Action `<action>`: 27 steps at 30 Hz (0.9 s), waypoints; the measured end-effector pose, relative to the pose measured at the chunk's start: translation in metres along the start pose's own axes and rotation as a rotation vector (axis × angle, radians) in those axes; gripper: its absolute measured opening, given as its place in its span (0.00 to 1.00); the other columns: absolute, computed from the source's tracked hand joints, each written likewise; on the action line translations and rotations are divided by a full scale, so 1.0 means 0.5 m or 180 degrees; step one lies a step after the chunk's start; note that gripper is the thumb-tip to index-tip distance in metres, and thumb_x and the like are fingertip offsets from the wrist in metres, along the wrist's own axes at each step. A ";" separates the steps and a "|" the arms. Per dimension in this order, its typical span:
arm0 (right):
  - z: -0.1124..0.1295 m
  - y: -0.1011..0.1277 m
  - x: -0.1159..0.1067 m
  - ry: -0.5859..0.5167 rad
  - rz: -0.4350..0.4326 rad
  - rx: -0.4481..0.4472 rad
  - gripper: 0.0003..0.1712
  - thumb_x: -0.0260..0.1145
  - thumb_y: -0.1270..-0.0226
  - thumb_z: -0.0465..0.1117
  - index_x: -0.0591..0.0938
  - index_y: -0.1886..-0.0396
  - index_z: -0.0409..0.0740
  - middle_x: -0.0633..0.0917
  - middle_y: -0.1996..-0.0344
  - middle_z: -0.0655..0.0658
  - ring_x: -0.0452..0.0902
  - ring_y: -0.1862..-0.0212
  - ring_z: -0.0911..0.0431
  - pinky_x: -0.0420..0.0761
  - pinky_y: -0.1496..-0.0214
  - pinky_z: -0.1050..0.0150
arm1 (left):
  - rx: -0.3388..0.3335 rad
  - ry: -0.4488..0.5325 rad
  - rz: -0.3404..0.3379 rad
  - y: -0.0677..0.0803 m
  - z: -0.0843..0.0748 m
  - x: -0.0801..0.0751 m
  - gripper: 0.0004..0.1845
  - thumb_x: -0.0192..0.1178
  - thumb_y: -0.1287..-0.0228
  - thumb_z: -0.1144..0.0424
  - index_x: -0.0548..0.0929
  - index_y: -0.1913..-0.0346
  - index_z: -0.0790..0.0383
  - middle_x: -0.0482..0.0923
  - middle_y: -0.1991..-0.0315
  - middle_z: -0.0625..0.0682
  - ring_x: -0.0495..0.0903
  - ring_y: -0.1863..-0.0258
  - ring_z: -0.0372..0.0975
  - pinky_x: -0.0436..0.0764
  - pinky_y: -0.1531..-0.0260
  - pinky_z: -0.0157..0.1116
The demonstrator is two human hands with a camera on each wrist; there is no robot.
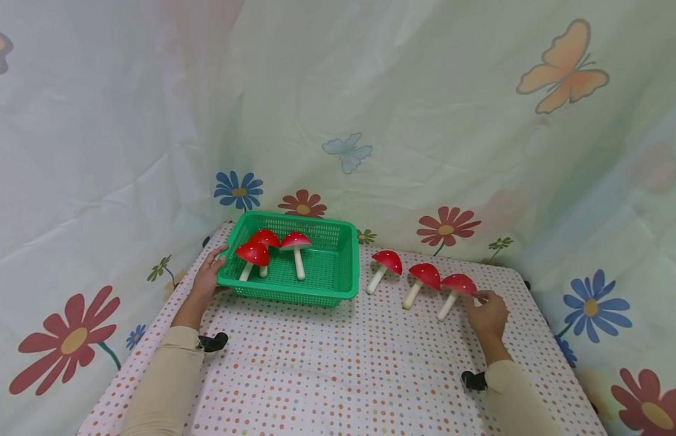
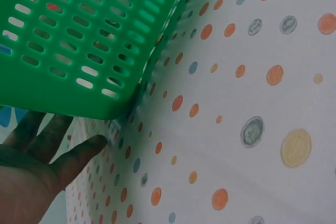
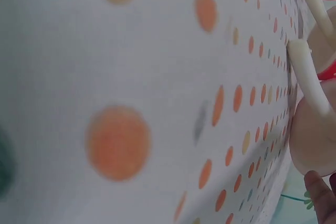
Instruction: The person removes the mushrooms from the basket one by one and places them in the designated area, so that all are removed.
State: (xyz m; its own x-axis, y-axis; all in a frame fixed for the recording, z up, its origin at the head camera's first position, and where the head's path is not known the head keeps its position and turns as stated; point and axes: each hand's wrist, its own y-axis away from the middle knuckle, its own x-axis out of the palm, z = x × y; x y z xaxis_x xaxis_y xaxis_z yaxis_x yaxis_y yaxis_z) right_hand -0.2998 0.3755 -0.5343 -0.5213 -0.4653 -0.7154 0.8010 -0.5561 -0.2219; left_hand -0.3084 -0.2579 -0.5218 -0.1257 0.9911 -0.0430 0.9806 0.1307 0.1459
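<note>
A green plastic basket (image 1: 288, 295) holds three toy mushrooms with red, white-spotted caps and pale stems, one of them a mushroom (image 1: 298, 254) lying apart from the other two. My left hand (image 1: 207, 275) is at the basket's left side; in the left wrist view its spread fingers (image 2: 79, 158) reach to the basket rim. Three more mushrooms lie in a row on the table to the right. My right hand (image 1: 487, 313) pinches the cap edge of the rightmost mushroom (image 1: 457, 284). In the right wrist view a fingertip (image 3: 315, 182) meets that cap's pale underside; the other fingers are mostly cut off.
Beside the held mushroom lie a middle mushroom (image 1: 425, 275) and a left mushroom (image 1: 388, 261), nearer the basket. A dotted cloth covers the table (image 1: 327, 369). A hanging sheet (image 1: 414, 151) printed with flowers and butterflies closes off the back and sides.
</note>
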 end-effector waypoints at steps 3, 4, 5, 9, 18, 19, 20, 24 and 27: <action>-0.001 0.008 -0.001 -0.0003 -0.0048 -0.0126 0.16 0.62 0.32 0.38 0.78 0.52 0.30 0.78 0.48 0.29 0.74 0.43 0.33 0.77 0.48 0.42 | 0.0012 0.0003 -0.0002 0.000 0.002 0.001 0.25 0.38 0.21 0.45 0.57 0.25 0.35 0.47 0.21 0.56 0.60 0.29 0.55 0.71 0.42 0.47; -0.002 0.011 -0.002 0.0000 -0.0044 -0.0168 0.15 0.62 0.33 0.38 0.78 0.52 0.30 0.78 0.48 0.29 0.74 0.44 0.34 0.76 0.47 0.42 | 0.0012 0.0004 -0.0003 0.000 0.002 0.001 0.25 0.38 0.21 0.45 0.57 0.25 0.35 0.47 0.21 0.56 0.60 0.29 0.55 0.71 0.43 0.46; -0.003 0.013 -0.003 -0.0002 -0.0038 -0.0210 0.15 0.63 0.33 0.37 0.79 0.53 0.29 0.78 0.49 0.29 0.74 0.44 0.34 0.76 0.46 0.41 | 0.0010 0.0001 0.0000 0.000 0.003 0.000 0.25 0.37 0.21 0.45 0.57 0.24 0.35 0.47 0.21 0.56 0.61 0.29 0.55 0.71 0.43 0.46; -0.010 0.023 -0.008 -0.0014 0.0001 -0.0286 0.14 0.63 0.33 0.36 0.79 0.54 0.28 0.78 0.49 0.27 0.75 0.45 0.33 0.75 0.43 0.40 | 0.0006 -0.0001 0.0005 -0.001 0.002 -0.002 0.25 0.37 0.21 0.45 0.57 0.25 0.33 0.48 0.22 0.56 0.62 0.30 0.54 0.72 0.46 0.43; -0.012 0.039 -0.023 0.0285 -0.0142 -0.0650 0.12 0.59 0.33 0.35 0.80 0.56 0.31 0.79 0.52 0.29 0.77 0.49 0.34 0.76 0.50 0.41 | 0.0023 -0.0016 0.0014 -0.001 0.003 -0.003 0.25 0.37 0.21 0.44 0.57 0.25 0.33 0.48 0.22 0.56 0.61 0.29 0.54 0.71 0.43 0.44; -0.009 0.041 -0.024 0.0337 -0.0176 -0.0752 0.11 0.59 0.33 0.35 0.80 0.56 0.31 0.80 0.53 0.29 0.78 0.51 0.35 0.77 0.52 0.41 | 0.0028 -0.0023 0.0010 -0.001 0.003 -0.002 0.25 0.37 0.21 0.44 0.57 0.25 0.33 0.47 0.21 0.56 0.60 0.29 0.54 0.70 0.41 0.45; -0.005 0.043 -0.026 0.0370 -0.0194 -0.0838 0.11 0.59 0.33 0.36 0.80 0.56 0.32 0.80 0.54 0.30 0.78 0.52 0.35 0.77 0.54 0.42 | 0.0033 -0.0030 0.0001 -0.001 0.003 -0.003 0.25 0.37 0.21 0.43 0.57 0.25 0.33 0.47 0.21 0.56 0.60 0.28 0.54 0.69 0.39 0.46; 0.024 0.053 -0.027 0.0373 -0.0211 -0.1134 0.11 0.60 0.33 0.36 0.79 0.55 0.33 0.79 0.56 0.32 0.77 0.56 0.38 0.75 0.57 0.43 | 0.0052 -0.0069 -0.0026 0.000 0.003 -0.004 0.25 0.37 0.21 0.44 0.57 0.25 0.34 0.45 0.21 0.54 0.59 0.27 0.53 0.66 0.36 0.48; 0.058 0.063 -0.024 0.0206 -0.0230 -0.1328 0.10 0.62 0.34 0.36 0.80 0.57 0.34 0.80 0.57 0.33 0.77 0.57 0.39 0.75 0.58 0.43 | 0.0037 -0.0031 -0.0006 -0.001 0.004 -0.003 0.25 0.37 0.21 0.44 0.57 0.25 0.34 0.47 0.21 0.55 0.60 0.28 0.54 0.69 0.39 0.48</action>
State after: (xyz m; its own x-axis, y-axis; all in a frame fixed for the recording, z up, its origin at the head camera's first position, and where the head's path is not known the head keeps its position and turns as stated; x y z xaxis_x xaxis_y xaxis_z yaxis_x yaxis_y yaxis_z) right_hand -0.2766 0.3436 -0.5135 -0.5716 -0.3838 -0.7252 0.8205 -0.2531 -0.5126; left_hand -0.3082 -0.2593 -0.5237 -0.1261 0.9906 -0.0528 0.9821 0.1321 0.1342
